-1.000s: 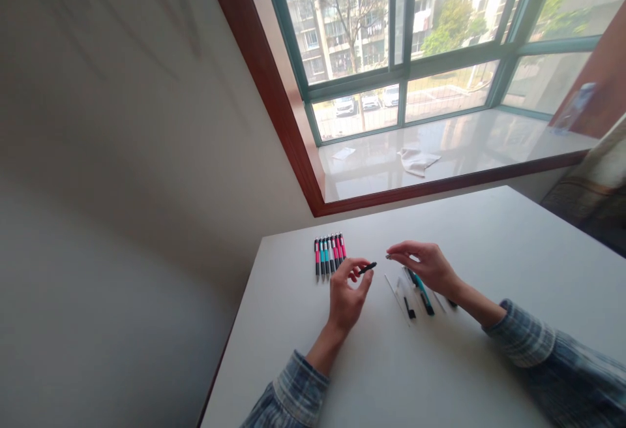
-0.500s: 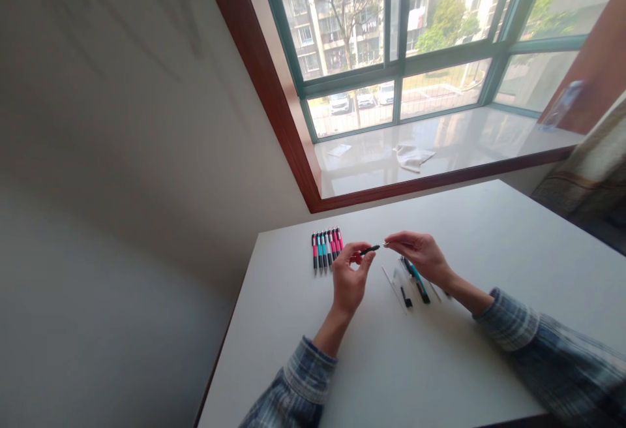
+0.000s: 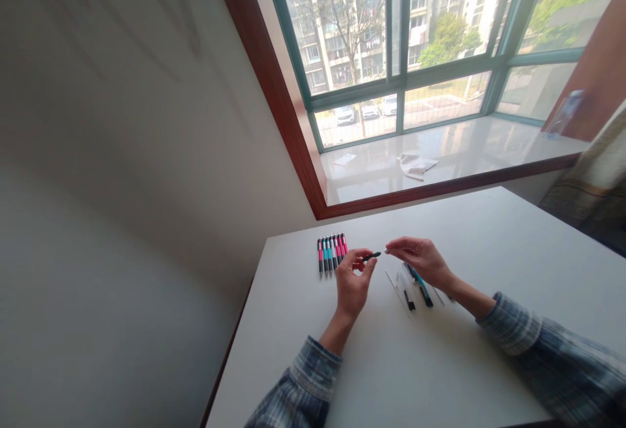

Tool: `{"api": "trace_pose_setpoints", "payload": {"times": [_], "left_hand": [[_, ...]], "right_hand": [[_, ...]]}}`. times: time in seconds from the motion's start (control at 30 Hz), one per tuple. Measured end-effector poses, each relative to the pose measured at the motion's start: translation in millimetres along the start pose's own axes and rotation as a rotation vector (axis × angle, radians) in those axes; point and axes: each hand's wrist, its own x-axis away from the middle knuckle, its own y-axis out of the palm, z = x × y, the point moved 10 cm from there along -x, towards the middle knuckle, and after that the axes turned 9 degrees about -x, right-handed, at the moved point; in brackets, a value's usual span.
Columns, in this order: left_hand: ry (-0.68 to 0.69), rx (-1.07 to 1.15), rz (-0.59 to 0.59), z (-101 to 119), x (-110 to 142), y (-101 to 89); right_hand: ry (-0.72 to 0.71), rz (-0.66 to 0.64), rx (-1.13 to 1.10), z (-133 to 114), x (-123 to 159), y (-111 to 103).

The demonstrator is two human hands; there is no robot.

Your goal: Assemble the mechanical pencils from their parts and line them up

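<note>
The left hand [image 3: 352, 286] grips a black pen section [image 3: 372, 256] between thumb and fingers above the white worktop [image 3: 415, 366], its free end directed toward the right hand [image 3: 426, 261]. The right hand pinches a small silver part [image 3: 386, 251] between its fingertips, just beside that end. A row of assembled pens [image 3: 328, 259] lies beyond the left hand; loose pen parts [image 3: 409, 301], including a teal barrel [image 3: 423, 290], lie below the right.

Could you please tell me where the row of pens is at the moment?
In the head view, the row of pens lies on the white table near its far left corner, just beyond and left of the left hand.
</note>
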Motion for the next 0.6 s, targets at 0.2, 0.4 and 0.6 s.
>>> {"api": "trace_pose_setpoints", "payload": {"times": [0.2, 0.4, 0.6], "left_hand": [[-0.027, 0.017, -0.002, -0.5, 0.9, 0.6], [-0.018, 0.007, -0.009, 1.9, 1.2, 1.3], [-0.013, -0.002, -0.026, 3.8, 2.7, 2.7]], "right_hand": [[0.017, -0.020, 0.019, 1.6, 0.2, 2.1], [0.014, -0.025, -0.004, 3.9, 0.6, 3.2], [0.021, -0.034, -0.006, 8.0, 1.0, 3.9]]}}
